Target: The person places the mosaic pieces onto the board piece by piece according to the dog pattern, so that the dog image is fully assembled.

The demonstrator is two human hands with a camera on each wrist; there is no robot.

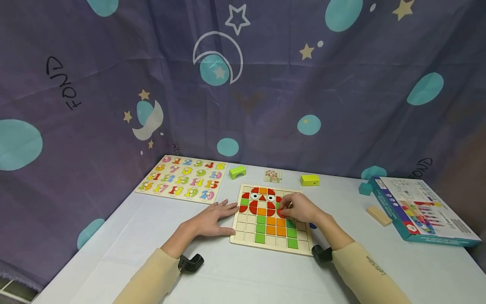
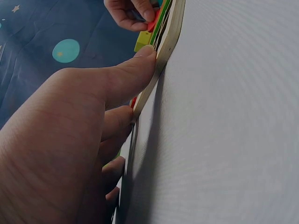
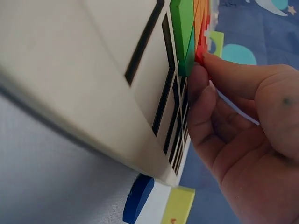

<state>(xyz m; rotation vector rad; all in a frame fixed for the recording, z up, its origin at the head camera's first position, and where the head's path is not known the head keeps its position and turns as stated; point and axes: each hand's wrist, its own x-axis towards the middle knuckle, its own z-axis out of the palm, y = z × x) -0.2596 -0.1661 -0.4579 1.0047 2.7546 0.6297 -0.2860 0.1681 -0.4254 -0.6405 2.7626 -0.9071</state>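
A wooden grid board [image 1: 247,228] lies on the white table and carries red, orange and green tiles that form an owl-like figure. My left hand [image 1: 229,218] rests flat on the table, its straight fingers and thumb [image 2: 140,63] against the board's left edge [image 2: 164,44]. My right hand [image 1: 285,208] hovers over the board's middle right and pinches a small red tile [image 1: 281,213] between thumb and fingertips. The red tile [image 3: 201,52] sits at the fingertips against the green and orange tiles. It also shows as the red tile [image 2: 152,25] in the left wrist view.
A number puzzle board [image 1: 182,179] lies at the back left. A green arch block [image 1: 237,172], a pattern card [image 1: 273,176] and a yellow block [image 1: 309,180] stand behind the grid board. To the right are a teal block [image 1: 365,188], a plain wooden block [image 1: 379,215], a game box [image 1: 421,209] and a blue piece [image 3: 138,198].
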